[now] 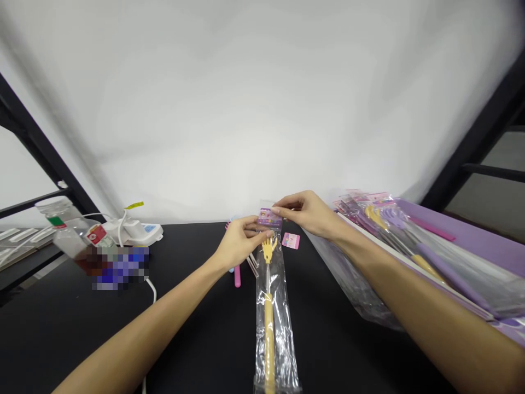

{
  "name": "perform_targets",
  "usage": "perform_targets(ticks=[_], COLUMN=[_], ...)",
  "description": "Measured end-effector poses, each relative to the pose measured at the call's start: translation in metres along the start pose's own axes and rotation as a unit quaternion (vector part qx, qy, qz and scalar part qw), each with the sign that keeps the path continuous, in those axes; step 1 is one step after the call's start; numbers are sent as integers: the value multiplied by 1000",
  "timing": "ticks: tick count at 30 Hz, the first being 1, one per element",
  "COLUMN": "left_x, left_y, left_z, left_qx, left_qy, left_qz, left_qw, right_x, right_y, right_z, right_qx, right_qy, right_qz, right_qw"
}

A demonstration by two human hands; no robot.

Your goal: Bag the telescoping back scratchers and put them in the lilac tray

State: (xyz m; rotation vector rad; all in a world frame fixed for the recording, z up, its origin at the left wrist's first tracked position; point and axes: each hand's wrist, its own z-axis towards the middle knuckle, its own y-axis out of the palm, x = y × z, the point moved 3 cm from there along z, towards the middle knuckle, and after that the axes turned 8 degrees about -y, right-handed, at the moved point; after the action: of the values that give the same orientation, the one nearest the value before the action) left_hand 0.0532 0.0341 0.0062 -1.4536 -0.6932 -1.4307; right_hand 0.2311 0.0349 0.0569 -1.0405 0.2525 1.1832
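Pinching away at the top of a clear plastic sleeve, yellow hand-shaped backscratcher inside, lying straight on the black table. Left hand clamped on the sleeve's top, right hand on the purple header card, fingers together. Small pink card just right of the sleeve, purple tray of packs further right.

No text could be read. Purple header card on back-scratcher bag, centre: print was illegible. Pink card, just right of it: illegible. Green label and red label on clear jar, left: too small. Blue label on white power strip, left: illegible. Pink header cards on stacked packets, right: illegible. Pixelated patch, lower left of jar: blurred.
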Motion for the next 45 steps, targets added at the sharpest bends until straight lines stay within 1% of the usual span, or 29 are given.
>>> perform_targets(ticks=[3, 6, 8, 10, 12, 14, 16, 18, 20, 21, 22, 25, 28, 31, 34, 36, 41, 42, 43, 44, 45], left_x=[2, 3, 4, 5, 5, 5, 4, 2, 0, -1, -2, -3, -2, 1, 6, 7, 8, 9, 10, 11, 13], left_y=[1, 1, 2, 2, 3, 2, 1, 0, -1, -1, -2, -2, -1, -1, -1, 0, 3, 4, 3, 2, 0], left_z=[-1, -1, -2, -2, -3, -2, -2, -1, 1, 1, 1, 2, 0, -1, -2, -2, -3, -3, -4, -4, -3], left_qx=[12, 36, 39, 35, 35, 39, 39, 36, 30, 28, 27, 25, 21, 21, 30, 36, 27, 26, 32, 44, 68], left_qy=[11, 20, 17, 16, 18, 23, 27, 29, 26, 25, 24, 23, 14, 5, 12, 13, 18, 22, 26, 30, 36], left_qz=[0, 8, 6, 1, 1, 5, 2, -9, -22, -26, -27, -24, -23, -8, 7, 4, -10, -13, -15, -14, -12], left_qw=[1000, 999, 999, 999, 999, 999, 999, 999, 999, 999, 999, 999, 999, 1000, 999, 999, 999, 999, 999, 998, 997], right_x=[-1, -1, 0, 2, 5, 6, 4, 0, -3, -3, -3, 1, 3, 1, -2, -2, -1, -1, -1, -1, -1], right_y=[2, 4, 6, 8, 11, 12, 10, 7, 6, 5, 5, 4, 7, 8, 6, 4, -1, -2, -2, -1, -1], right_z=[1, 1, 1, 0, -1, -2, -3, -3, -4, -5, -5, -6, -6, -6, -6, -6, -4, -5, -7, -11, -16], right_qx=[38, 65, 79, 86, 78, 67, 48, 3, -45, -55, -51, 8, 46, 38, 5, 2, 15, 15, 13, 8, -3], right_qy=[-4, 14, 35, 60, 78, 76, 56, 31, 20, 20, 21, 11, -16, -22, -6, 3, -3, 9, 36, 77, 125], right_qz=[0, 60, 106, 147, 182, 194, 167, 124, 90, 76, 60, 12, 29, 57, 81, 88, 26, 17, 18, 29, 49], right_qw=[999, 996, 991, 984, 977, 976, 983, 992, 995, 995, 997, 1000, 998, 997, 997, 996, 1000, 1000, 999, 997, 991])
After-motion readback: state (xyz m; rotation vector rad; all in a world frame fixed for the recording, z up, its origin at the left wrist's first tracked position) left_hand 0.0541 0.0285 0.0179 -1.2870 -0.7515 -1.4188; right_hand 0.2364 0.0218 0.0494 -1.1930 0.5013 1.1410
